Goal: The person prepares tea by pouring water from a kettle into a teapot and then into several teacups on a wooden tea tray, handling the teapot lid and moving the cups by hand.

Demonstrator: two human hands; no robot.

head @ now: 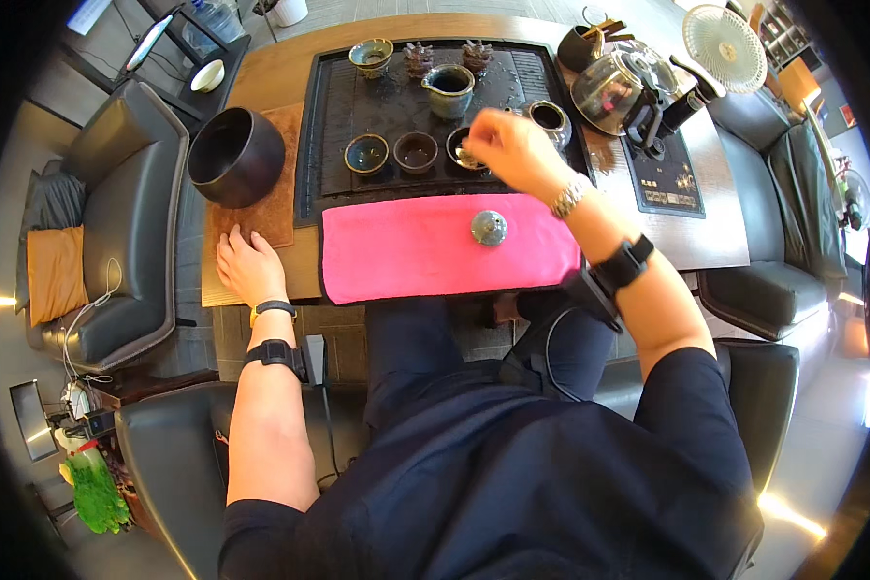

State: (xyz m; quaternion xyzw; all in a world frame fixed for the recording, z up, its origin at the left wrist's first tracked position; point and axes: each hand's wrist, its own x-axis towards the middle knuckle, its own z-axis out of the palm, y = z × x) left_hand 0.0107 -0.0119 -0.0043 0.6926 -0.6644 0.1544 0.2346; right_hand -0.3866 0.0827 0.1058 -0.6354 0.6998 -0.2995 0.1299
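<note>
My right hand point(511, 148) is bent over a small dark teacup point(452, 147), fingers curled and blurred. A pale, shiny patch shows at the cup beneath my fingertips; whether they grip anything is hidden. Two more teacups, one bluish point(366, 154) and one brown point(415, 153), stand to its left on the black tea tray point(348, 94). Behind my right wrist is a lidless glazed teapot point(549, 119). A round grey-blue lid point(489, 228) lies on the pink towel point(399, 250). My left hand point(250, 267) rests on the table's front edge, touching a brown cloth point(279, 181), fingers slightly apart.
A large dark bowl point(235, 157) stands on the brown cloth. Further back on the tray are a pitcher point(449, 90), a strainer bowl point(370, 56) and two figurines point(418, 58). At right, a glass kettle point(616, 87) sits near a black cooktop point(663, 177).
</note>
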